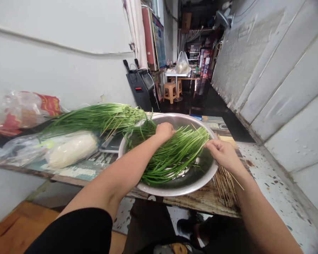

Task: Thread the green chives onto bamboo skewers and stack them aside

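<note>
A wide metal basin (175,192) holds a large bunch of green chives (172,158), their pale cut ends toward the right. My left hand (165,131) is closed on the chives at the far side of the basin; its fingertips are partly hidden. Over the right rim, my right hand (219,151) pinches a thin bamboo skewer (237,181), whose end sticks out beside the wrist. Its fingertips are close to the cut ends; whether they touch is unclear. Loose bamboo skewers (224,188) lie on the table below my right hand.
Another chive pile (103,118) lies left of the basin, with a few skewers on it. Nearer is a bagged white block (71,150), beside a red-and-clear plastic package (30,109). A black speaker-like box (143,88) and stools (170,91) stand beyond the table.
</note>
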### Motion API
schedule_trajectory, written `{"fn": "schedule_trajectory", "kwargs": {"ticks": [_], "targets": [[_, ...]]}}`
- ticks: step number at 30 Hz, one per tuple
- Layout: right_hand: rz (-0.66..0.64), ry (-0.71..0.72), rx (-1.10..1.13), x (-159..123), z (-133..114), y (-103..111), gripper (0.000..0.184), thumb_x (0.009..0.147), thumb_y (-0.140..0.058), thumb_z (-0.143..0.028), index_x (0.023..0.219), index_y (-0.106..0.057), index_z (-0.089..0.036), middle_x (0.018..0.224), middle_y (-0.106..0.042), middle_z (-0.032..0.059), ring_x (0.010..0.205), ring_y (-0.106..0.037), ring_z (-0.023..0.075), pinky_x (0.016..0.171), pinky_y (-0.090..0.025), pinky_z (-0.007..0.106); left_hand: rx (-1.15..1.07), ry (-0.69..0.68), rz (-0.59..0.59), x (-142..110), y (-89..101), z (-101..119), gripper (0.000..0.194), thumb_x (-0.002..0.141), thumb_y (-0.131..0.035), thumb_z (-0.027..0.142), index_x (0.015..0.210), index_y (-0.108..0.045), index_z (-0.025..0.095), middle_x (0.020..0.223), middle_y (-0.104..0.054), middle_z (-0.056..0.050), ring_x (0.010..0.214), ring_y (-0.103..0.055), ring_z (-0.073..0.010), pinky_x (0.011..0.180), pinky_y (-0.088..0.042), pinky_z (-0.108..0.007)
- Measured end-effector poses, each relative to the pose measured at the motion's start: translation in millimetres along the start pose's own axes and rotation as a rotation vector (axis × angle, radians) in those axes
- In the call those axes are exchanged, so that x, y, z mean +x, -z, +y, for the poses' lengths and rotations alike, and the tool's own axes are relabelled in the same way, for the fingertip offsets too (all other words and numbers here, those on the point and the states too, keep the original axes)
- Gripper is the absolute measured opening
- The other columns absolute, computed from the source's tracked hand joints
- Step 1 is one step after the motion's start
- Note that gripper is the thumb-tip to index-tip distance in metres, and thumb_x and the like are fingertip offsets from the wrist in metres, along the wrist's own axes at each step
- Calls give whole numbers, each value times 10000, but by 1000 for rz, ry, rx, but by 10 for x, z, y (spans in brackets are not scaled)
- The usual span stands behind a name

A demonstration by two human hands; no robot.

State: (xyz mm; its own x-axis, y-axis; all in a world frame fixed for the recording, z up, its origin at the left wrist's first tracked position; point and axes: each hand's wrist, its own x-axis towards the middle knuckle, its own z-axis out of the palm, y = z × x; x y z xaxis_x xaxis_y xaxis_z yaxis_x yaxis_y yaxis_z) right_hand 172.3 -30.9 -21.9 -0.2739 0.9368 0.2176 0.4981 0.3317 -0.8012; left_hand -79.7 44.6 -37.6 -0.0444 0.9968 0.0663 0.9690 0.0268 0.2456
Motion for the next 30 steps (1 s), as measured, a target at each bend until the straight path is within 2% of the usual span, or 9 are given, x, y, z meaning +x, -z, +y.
{"fn": "schedule_trajectory", "kwargs": {"ticks": [4, 7, 10, 15, 17, 19, 22, 26, 30], "targets": [[-3, 10, -13, 3, -6, 0, 299, 782, -494, -377, 728, -666, -139, 470, -439, -42, 468, -381, 99, 516, -325, 237, -96, -19, 10, 23, -129, 77, 206, 776, -577, 272, 884, -748, 231, 965, -711, -71, 947, -608, -240, 872, -397, -340], [-1, 13, -10, 8, 11, -4, 294, 787, -491, -370, 739, -668, -140, 467, -446, -41, 468, -388, 102, 515, -326, 237, -120, 5, 37, 28, -133, 128, 221, 767, -591, 299, 918, -740, 237, 986, -710, -64, 963, -600, -256, 903, -369, -391], [-4, 10, 1, 14, 39, -11, 290, 795, -485, -366, 748, -665, -143, 453, -433, -46, 459, -385, 103, 511, -323, 237, -120, 27, 20, 28, -134, 138, 201, 756, -584, 244, 878, -743, 233, 965, -713, -59, 945, -605, -242, 897, -372, -376], [-7, 25, -17, 23, 63, -17, 293, 800, -477, -367, 741, -663, -148, 472, -434, -45, 463, -381, 100, 515, -319, 237, -41, -72, 16, 13, -166, 143, 182, 732, -581, 230, 832, -732, 220, 942, -707, -74, 925, -601, -251, 869, -387, -394], [0, 33, -26, 26, 67, -17, 297, 799, -474, -371, 732, -663, -151, 484, -445, -42, 473, -388, 100, 520, -321, 235, -4, -130, 45, 5, -160, 162, 171, 735, -569, 214, 799, -727, 201, 941, -701, -90, 936, -594, -262, 870, -384, -411], [12, 34, -31, 30, 71, -17, 296, 796, -476, -369, 712, -660, -153, 497, -461, -37, 486, -399, 102, 524, -322, 233, -60, -129, 90, 3, -143, 191, 180, 740, -542, 173, 760, -720, 184, 905, -700, -94, 907, -598, -247, 853, -396, -393], [17, 25, -22, 30, 71, -21, 292, 793, -484, -368, 690, -652, -153, 505, -471, -33, 494, -407, 102, 521, -323, 230, -387, -24, 111, 8, -119, 259, 149, 715, -567, 153, 758, -709, 149, 819, -695, -88, 786, -607, -194, 768, -437, -322], [3, 32, 12, 12, 46, -27, 299, 802, -482, -380, 692, -642, -153, 534, -508, -22, 515, -430, 107, 520, -332, 227, -1016, 86, 6, -20, -97, 395, 161, 660, -638, 129, 807, -701, 107, 706, -675, -54, 623, -567, -113, 673, -451, -256], [-5, 21, 6, -8, 9, -28, 298, 808, -473, -377, 710, -644, -155, 592, -564, -3, 556, -474, 120, 534, -348, 228, -1298, 147, -69, -106, -28, 519, 166, 640, -667, 112, 801, -705, 108, 647, -647, -27, 559, -525, -77, 576, -405, -225]]}}
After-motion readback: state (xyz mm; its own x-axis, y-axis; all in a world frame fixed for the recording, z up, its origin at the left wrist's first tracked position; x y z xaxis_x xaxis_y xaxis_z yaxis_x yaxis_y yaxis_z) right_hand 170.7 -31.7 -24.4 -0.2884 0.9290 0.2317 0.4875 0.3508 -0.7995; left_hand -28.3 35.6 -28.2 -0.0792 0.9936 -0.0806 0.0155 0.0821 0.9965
